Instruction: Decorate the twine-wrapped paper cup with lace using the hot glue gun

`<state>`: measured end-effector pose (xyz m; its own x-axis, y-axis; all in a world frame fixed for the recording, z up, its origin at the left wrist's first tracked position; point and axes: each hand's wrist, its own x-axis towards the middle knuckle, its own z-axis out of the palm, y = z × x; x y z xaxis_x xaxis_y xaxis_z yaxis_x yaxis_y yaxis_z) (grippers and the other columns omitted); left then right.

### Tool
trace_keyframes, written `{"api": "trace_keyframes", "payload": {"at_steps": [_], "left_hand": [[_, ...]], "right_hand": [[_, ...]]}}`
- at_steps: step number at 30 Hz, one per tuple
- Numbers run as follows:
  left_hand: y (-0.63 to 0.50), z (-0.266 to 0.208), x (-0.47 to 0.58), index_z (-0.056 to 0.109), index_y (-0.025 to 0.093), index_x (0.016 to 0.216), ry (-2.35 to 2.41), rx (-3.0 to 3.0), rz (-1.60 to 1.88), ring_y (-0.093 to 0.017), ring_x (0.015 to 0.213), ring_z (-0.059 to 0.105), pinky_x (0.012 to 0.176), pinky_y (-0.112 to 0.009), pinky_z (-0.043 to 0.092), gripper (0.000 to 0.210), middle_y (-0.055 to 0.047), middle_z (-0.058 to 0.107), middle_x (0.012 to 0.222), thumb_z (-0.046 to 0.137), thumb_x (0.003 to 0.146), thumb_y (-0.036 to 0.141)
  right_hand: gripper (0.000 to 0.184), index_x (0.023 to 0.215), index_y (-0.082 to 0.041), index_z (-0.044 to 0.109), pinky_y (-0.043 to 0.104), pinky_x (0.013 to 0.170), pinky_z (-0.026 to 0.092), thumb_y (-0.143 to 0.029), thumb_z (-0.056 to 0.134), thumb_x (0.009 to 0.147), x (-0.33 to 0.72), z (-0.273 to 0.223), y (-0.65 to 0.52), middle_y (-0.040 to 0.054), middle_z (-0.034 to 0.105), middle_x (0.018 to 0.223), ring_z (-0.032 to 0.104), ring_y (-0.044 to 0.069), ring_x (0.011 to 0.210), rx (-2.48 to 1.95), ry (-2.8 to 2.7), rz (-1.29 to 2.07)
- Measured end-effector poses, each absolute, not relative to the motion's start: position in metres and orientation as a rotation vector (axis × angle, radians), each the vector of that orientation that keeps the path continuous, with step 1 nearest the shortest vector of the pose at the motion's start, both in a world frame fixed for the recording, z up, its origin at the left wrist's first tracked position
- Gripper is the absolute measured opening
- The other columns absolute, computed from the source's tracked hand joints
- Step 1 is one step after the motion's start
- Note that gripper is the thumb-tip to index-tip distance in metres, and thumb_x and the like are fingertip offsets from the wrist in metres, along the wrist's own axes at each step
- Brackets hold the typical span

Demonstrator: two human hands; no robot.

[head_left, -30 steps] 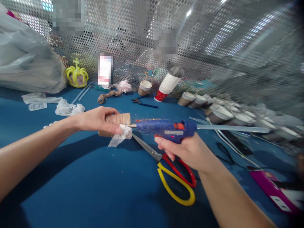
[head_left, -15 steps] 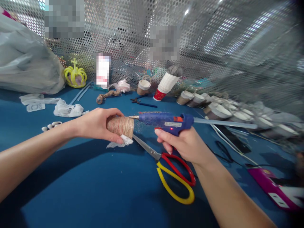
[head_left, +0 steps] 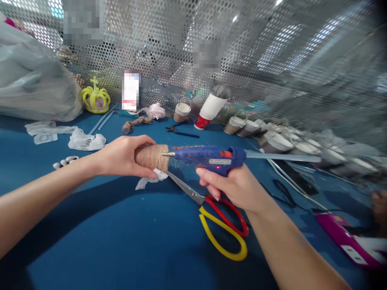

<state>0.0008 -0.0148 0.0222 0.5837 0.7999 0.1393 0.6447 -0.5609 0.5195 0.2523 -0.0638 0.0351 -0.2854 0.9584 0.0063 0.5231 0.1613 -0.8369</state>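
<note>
A grey plastic bag (head_left: 33,76) fills the upper left, with a yellow crown (head_left: 95,98) beside it and crumpled white lace (head_left: 87,141) below. Left of centre, the left hand (head_left: 123,157) curls its fingers and thumb around the twine-wrapped cup (head_left: 146,157), which lies on its side; a lace strip (head_left: 161,175) hangs beneath the thumb. Behind are a twine ball (head_left: 126,128), pliers (head_left: 181,133) and stacked paper cups (head_left: 211,106). At centre, scissors (head_left: 198,198) lie below the glue gun (head_left: 196,155), their tip right by the cup, crowding the space there. The right hand (head_left: 236,183) grips the gun, fingers closed around its handle. Small cups (head_left: 278,141) line the right side, above a purple power strip (head_left: 341,237) at lower right. Half a second ago the nozzle was at the cup's upper edge; now its tip sits lower, over the twine-covered side.
</note>
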Motion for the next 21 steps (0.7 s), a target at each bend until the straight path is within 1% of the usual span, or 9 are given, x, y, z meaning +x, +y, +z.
{"api": "trace_keyframes", "payload": {"at_steps": [5, 9, 17, 21], "left_hand": [[-0.018, 0.023, 0.003, 0.054, 0.021, 0.109, 1.190, 2.482, 0.519, -0.022, 0.084, 0.061, 0.069, -0.025, 0.042, 0.066, -0.004, 0.065, 0.097, 0.064, 0.059, 0.062], [-0.013, 0.020, 0.001, 0.053, 0.020, 0.111, 1.174, 2.410, 0.563, -0.020, 0.080, 0.061, 0.067, -0.025, 0.043, 0.069, -0.004, 0.064, 0.093, 0.064, 0.059, 0.062], [-0.008, 0.014, -0.002, 0.052, 0.017, 0.111, 1.141, 2.160, 0.576, -0.020, 0.081, 0.058, 0.068, -0.027, 0.046, 0.069, -0.006, 0.061, 0.097, 0.067, 0.058, 0.059], [-0.006, 0.014, -0.003, 0.052, 0.016, 0.108, 1.109, 2.051, 0.555, -0.017, 0.072, 0.055, 0.060, -0.025, 0.046, 0.065, -0.004, 0.059, 0.088, 0.067, 0.060, 0.057]], "right_hand": [[0.035, 0.055, -0.018, 0.053, 0.021, 0.040, 0.040, -0.044, 0.057, 0.079, 0.254, 0.033, -0.062, -0.0059, 0.046, 0.036, 0.043, 0.007, 0.033, -1.414, -1.839, 0.986], [0.034, 0.057, -0.018, 0.052, 0.021, 0.038, 0.039, -0.044, 0.058, 0.077, 0.254, 0.034, -0.063, -0.0067, 0.045, 0.036, 0.042, 0.007, 0.031, -1.383, -1.852, 1.051], [0.026, 0.059, -0.019, 0.052, 0.021, 0.040, 0.039, -0.036, 0.058, 0.078, 0.251, 0.041, -0.069, -0.0067, 0.046, 0.038, 0.044, 0.007, 0.034, -1.398, -1.890, 1.018], [0.026, 0.057, -0.020, 0.051, 0.021, 0.040, 0.041, -0.035, 0.058, 0.077, 0.250, 0.042, -0.071, -0.0064, 0.046, 0.037, 0.045, 0.008, 0.035, -1.437, -1.908, 0.992]]}}
